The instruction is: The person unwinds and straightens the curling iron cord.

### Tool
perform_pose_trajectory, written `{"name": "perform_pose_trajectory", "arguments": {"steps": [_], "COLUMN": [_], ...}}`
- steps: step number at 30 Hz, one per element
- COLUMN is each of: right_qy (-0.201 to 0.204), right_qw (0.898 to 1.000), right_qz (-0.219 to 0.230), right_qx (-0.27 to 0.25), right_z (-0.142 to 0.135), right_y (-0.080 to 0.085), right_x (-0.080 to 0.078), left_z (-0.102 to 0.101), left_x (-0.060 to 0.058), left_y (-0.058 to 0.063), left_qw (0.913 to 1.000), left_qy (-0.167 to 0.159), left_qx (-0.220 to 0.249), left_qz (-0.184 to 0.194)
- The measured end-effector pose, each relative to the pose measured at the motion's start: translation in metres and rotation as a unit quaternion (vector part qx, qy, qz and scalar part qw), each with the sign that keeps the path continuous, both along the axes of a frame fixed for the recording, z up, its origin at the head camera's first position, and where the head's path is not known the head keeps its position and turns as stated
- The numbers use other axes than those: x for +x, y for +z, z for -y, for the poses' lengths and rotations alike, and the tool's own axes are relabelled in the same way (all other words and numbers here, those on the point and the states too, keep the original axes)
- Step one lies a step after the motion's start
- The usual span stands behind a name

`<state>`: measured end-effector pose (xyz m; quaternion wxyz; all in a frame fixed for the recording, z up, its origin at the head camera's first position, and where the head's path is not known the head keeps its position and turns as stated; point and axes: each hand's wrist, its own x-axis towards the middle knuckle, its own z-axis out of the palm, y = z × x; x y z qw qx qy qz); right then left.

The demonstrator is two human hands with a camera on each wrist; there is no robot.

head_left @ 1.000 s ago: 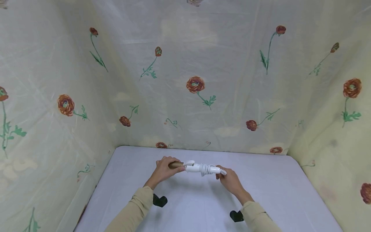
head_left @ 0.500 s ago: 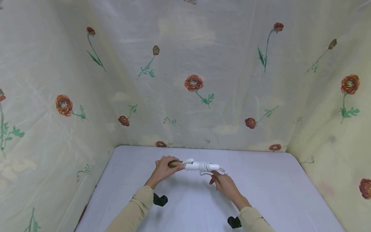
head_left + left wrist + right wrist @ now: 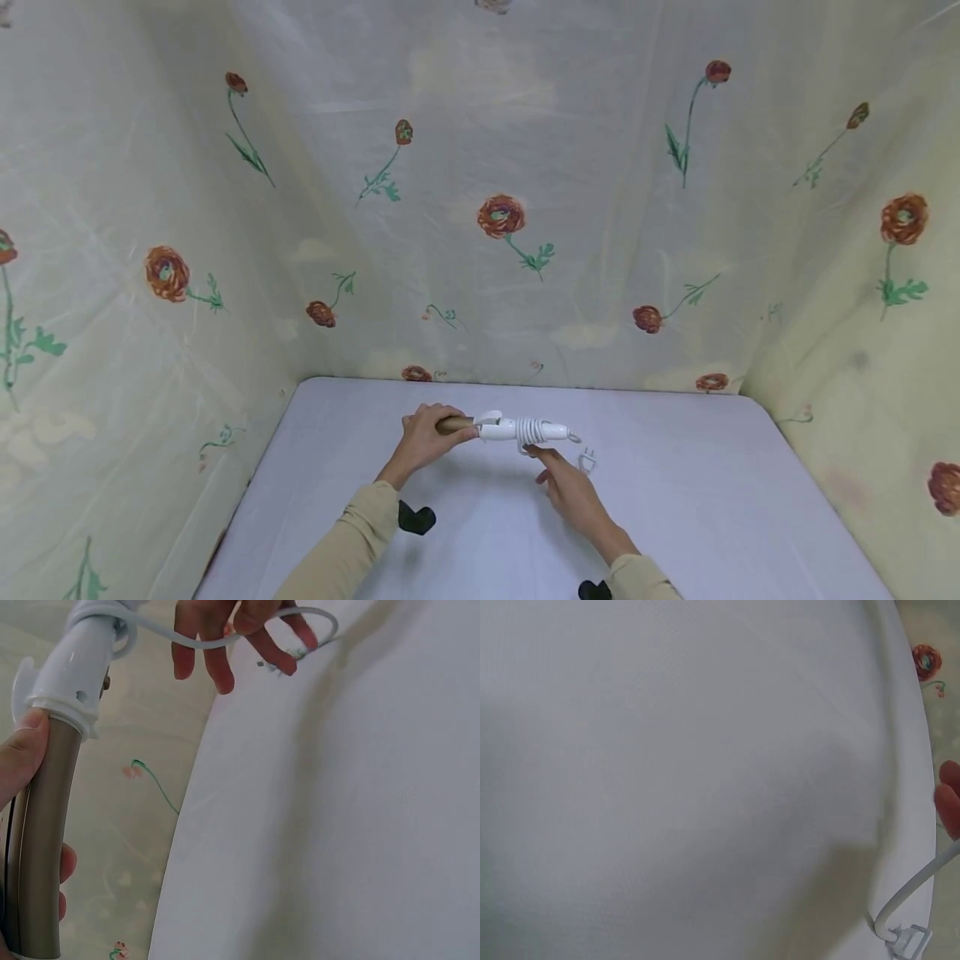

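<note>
My left hand (image 3: 431, 437) grips the bronze barrel of a curling iron (image 3: 495, 429), raised over the table, its white handle pointing right. Up close in the left wrist view, the left thumb lies on the barrel (image 3: 46, 832) just below the white collar, with fingertips showing behind. The white cord (image 3: 530, 430) is wound in several loops round the handle. My right hand (image 3: 573, 492) pinches a loose stretch of that cord (image 3: 195, 643) below the coils, the other fingers spread. Past this hand hangs the plug (image 3: 911, 943), at the cord's free end.
Beneath both hands lies a white-covered table (image 3: 675, 467). Flower-printed cloth (image 3: 585, 250) hangs behind it and along both sides. Dark heart-shaped patches (image 3: 416, 518) show beside the sleeves.
The right hand has moved from the handle's right end, left and toward the front, drawing cord off the coils. The plug now dangles free at the right. The left hand has stayed put.
</note>
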<state>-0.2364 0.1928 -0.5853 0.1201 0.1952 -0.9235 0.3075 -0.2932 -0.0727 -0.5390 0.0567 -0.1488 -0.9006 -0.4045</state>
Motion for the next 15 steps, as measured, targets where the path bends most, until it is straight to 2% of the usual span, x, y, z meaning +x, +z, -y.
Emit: {"name": "perform_pose_trajectory", "arguments": {"steps": [8, 15], "right_qy": [0.011, -0.002], "right_qw": [0.997, 0.997], "right_qz": [-0.069, -0.041], "right_qx": [-0.036, -0.062], "right_z": [0.007, 0.013], "right_y": [-0.01, -0.01], "right_x": [0.0, 0.002], "left_z": [0.0, -0.003], "left_x": [0.0, 0.002], "left_y": [0.0, -0.005], "left_qw": [0.9998, 0.9986], "left_qy": [0.015, 0.03], "left_qx": [-0.011, -0.016], "left_qz": [-0.01, -0.04]}}
